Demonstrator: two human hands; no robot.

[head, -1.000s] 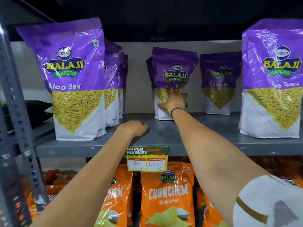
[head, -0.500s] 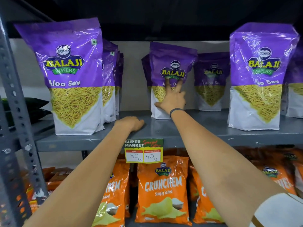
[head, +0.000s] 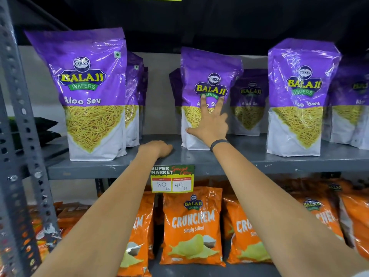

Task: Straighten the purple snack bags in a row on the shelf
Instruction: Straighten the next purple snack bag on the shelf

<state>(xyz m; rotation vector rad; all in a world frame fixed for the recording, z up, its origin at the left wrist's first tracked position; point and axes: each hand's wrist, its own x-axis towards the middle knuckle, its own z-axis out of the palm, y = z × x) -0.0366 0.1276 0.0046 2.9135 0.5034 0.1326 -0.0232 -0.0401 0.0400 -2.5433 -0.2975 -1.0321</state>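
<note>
Several purple Balaji Aloo Sev bags stand upright on the grey shelf (head: pixel 239 159). My right hand (head: pixel 209 126) lies flat on the front of the middle purple bag (head: pixel 209 64), fingers spread, thumb near its lower left edge. Another bag (head: pixel 249 92) stands further back to its right, and one more peeks out behind its left side. A large bag (head: pixel 87 76) stands at the front left with others lined up behind it. A front bag (head: pixel 301 76) stands at the right. My left hand (head: pixel 157 148) rests curled on the shelf, between the left and middle bags.
A price tag (head: pixel 172 178) reading 80 and 40 hangs from the shelf's front edge. Orange Crunchem bags (head: pixel 192 226) fill the shelf below. A perforated grey upright (head: pixel 18 116) runs down the left side. Dark packets lie at the far left.
The middle bag under my right hand has come forward towards the shelf's front edge. The view has shifted closer and rightwards. My left hand stays on the shelf.
</note>
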